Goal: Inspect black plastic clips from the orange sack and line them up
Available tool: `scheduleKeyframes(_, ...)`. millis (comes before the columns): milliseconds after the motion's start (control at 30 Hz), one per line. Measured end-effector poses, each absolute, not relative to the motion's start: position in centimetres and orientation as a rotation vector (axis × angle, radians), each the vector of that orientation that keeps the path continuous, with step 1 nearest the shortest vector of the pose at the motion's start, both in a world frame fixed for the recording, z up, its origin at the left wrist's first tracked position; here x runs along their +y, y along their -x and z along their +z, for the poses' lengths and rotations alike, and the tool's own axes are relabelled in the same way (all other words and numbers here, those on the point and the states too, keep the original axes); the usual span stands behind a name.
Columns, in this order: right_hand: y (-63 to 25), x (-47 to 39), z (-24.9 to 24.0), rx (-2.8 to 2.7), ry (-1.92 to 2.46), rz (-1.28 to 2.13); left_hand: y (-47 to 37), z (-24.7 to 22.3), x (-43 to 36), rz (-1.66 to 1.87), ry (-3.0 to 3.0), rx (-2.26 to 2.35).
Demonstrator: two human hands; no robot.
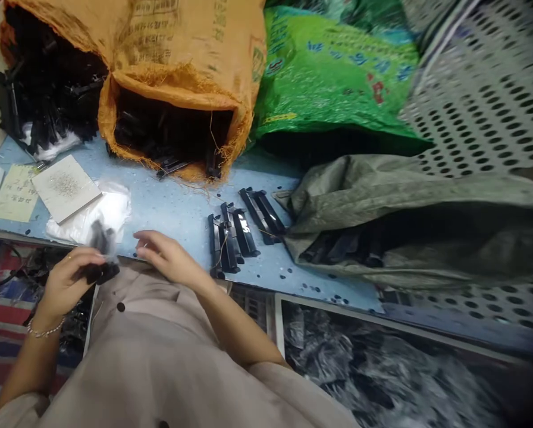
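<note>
My left hand point(70, 276) is closed around black plastic parts point(100, 270) at the table's front edge, just in front of my body. Motion smears these parts, so their shape and number are unclear. My right hand point(166, 255) hovers beside them with its fingers apart and nothing in it. Behind the left hand, a white plastic bag point(115, 208) lies under a square whitish block point(65, 187) with dark specks. To the right of my right hand, several long black plastic pieces point(228, 241) lie side by side on the blue tabletop point(181, 226).
Orange woven sacks point(177, 89) holding black parts stand at the back, next to a green sack point(333, 77). A grey-green sack point(418, 184) gapes on the right. A yellow note point(14, 196) lies far left. Below the table, a bin holds clear plastic bags point(360, 356).
</note>
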State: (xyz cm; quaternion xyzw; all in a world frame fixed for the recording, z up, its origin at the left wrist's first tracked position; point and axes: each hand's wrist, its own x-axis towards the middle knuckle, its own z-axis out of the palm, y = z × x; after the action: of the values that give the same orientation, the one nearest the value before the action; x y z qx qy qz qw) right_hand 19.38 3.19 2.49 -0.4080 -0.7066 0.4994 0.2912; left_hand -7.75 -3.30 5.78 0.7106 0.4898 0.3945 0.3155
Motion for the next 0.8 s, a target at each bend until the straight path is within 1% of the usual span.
scheduleKeyframes(100,-16.7,3.2,2.7,-1.922,0.952,1.263,5.6,4.3,-2.2,1.18,-1.739,1.265)
scheduleKeyframes(200,-15.2,1.9,3.5,-1.933,0.736,1.245,5.6,4.2,-2.1,1.181,-1.763,1.438)
scheduleKeyframes(267,-15.8,1.0,4.4,-1.997,0.521,1.346,7.3,5.0,-2.8,1.071,-1.848,1.569)
scheduleKeyframes(333,-17.6,0.7,5.0,-2.072,0.501,1.364,9.8,6.0,-3.7,0.841,-1.944,1.601)
scheduleKeyframes(367,-18.9,0.9,5.1,-2.105,0.628,1.319,11.1,6.3,-4.1,0.73,-1.984,1.573)
scheduleKeyframes(400,-20.6,1.1,5.1,-2.129,0.847,1.24,12.3,6.6,-4.5,0.639,-2.017,1.531)
scheduleKeyframes(533,-27.9,2.3,4.1,-2.029,2.147,0.742,16.4,6.8,-6.1,0.462,-2.029,1.393)
scheduleKeyframes(600,-30.6,2.2,3.3,-1.986,2.557,0.589,18.3,6.9,-7.1,0.412,-1.962,1.421)
scheduleKeyframes(633,-31.4,1.9,3.0,-2.011,2.646,0.564,19.1,6.9,-7.6,0.393,-1.918,1.453)
scheduleKeyframes(700,-32.0,1.3,2.2,-2.11,2.662,0.562,20.4,6.1,-7.9,0.3,-1.819,1.526)
scheduleKeyframes(800,-31.3,0.7,1.4,-2.193,2.561,0.544,20.1,2.1,-6.7,-0.041,-1.665,1.656)
